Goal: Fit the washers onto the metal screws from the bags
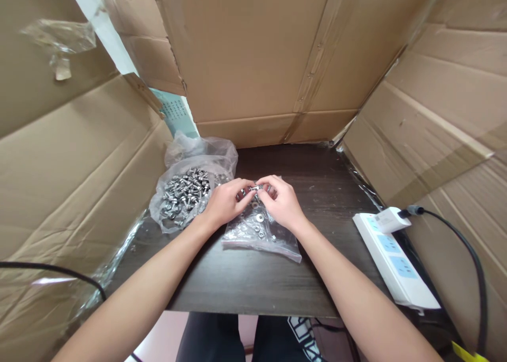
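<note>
My left hand point(226, 202) and my right hand point(280, 201) meet over a flat clear zip bag point(245, 235). Between their fingertips is a small shiny metal bolt point(256, 188), pinched from both sides; its finer detail is too small to make out. Several loose washers point(259, 217) and nuts lie on or in the zip bag below my fingers. Just left of my left hand, an open clear plastic bag point(158, 206) holds a heap of metal bolts point(186, 193).
Cardboard walls point(261, 50) enclose the dark wooden table point(253, 288) at the back and sides. On the right lies a white power strip point(390, 262) with a white plug adapter point(392, 219) and a black cable point(471, 246). Another black cable point(51, 267) hangs at the left.
</note>
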The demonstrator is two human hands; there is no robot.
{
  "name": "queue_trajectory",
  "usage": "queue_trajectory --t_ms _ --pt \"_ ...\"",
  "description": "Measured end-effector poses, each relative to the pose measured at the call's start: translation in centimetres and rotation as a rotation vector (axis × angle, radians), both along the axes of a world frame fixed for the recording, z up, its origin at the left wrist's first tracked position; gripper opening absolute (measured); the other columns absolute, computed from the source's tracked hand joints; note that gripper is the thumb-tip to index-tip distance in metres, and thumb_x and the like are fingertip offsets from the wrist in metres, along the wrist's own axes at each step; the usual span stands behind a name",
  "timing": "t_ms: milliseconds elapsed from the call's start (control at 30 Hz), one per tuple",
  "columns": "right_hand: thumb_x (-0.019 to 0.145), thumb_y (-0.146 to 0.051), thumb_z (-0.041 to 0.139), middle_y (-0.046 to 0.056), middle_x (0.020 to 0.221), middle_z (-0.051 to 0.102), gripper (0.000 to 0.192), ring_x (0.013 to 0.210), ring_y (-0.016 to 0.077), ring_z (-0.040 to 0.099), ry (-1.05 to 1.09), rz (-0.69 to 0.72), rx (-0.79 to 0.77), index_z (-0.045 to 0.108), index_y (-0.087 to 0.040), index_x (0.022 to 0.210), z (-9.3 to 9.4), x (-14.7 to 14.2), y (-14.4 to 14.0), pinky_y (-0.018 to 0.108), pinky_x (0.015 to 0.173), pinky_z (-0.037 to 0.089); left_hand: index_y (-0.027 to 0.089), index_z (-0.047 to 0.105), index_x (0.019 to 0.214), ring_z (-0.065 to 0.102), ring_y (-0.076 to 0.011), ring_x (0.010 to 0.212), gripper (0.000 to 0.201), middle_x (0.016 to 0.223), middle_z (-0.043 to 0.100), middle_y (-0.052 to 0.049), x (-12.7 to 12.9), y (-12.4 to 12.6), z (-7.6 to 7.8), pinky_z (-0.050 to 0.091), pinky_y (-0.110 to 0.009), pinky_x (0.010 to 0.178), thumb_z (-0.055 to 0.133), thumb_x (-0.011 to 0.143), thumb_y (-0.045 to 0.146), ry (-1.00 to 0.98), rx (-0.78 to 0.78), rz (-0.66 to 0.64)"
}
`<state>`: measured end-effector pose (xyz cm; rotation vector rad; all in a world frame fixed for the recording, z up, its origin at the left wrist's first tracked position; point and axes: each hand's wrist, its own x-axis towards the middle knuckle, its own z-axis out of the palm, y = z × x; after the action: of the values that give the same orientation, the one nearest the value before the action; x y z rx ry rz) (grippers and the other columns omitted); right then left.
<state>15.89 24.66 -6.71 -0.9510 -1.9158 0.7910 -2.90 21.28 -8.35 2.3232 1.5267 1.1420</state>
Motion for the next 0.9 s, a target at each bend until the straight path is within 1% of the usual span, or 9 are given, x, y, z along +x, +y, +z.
queue_trajectory --t_ms 133,300,533,733,900 --pt "0.085 -0.026 0.058 0.001 0.08 0.061 0.011 0.063 0.0138 0.053 -0.056 -0.005 0.012 0.068 -0.02 0.088 -0.09 0.0 0.09 0.029 0.065 0.044 0.021 0.07 0.111 0.066 -0.0132 0.07 0.019 0.095 0.073 -0.002 0.04 0.01 0.0 0.052 -0.025 0.068 0.062 0.098 0.032 -0.013 -0.012 -0.012" --pt "0.088 -0.029 0.055 0.002 0.081 0.063 0.014 0.066 0.0151 0.054 -0.048 -0.033 0.001 0.064 -0.02 0.083 -0.06 -0.01 0.14 0.03 0.066 0.044 0.023 0.069 0.116 0.066 -0.0124 0.069 0.022 0.093 0.071 -0.001 0.12 -0.02 0.1 0.053 -0.024 0.068 0.062 0.097 0.032 -0.034 -0.028 -0.01" --pt "0.086 -0.037 0.058 0.001 0.074 0.062 0.018 0.061 0.0151 0.054 0.037 -0.049 -0.146 0.064 -0.02 0.083 0.05 -0.15 0.03 0.029 0.062 0.044 0.02 0.069 0.117 0.067 -0.0122 0.071 0.024 0.103 0.072 -0.004 0.12 -0.01 0.24 0.055 -0.024 0.066 0.063 0.096 0.03 -0.069 -0.026 -0.052" --pt "0.085 -0.039 0.058 0.001 0.075 0.065 0.019 0.066 0.0161 0.057 0.05 -0.023 -0.219 0.064 -0.02 0.083 -0.11 -0.21 0.17 0.029 0.065 0.045 0.019 0.07 0.117 0.071 -0.016 0.083 0.023 0.101 0.074 -0.006 0.34 0.13 0.15 0.058 -0.024 0.07 0.063 0.098 0.03 -0.147 -0.004 -0.059" --pt "0.085 -0.036 0.056 -0.001 0.071 0.061 0.017 0.064 0.015 0.054 0.008 -0.006 -0.186 0.061 -0.021 0.08 0.0 0.03 0.26 0.028 0.063 0.041 0.019 0.072 0.114 0.072 -0.0159 0.083 0.021 0.104 0.076 -0.006 0.36 0.17 0.18 0.059 -0.024 0.07 0.066 0.097 0.029 -0.19 -0.029 -0.085"
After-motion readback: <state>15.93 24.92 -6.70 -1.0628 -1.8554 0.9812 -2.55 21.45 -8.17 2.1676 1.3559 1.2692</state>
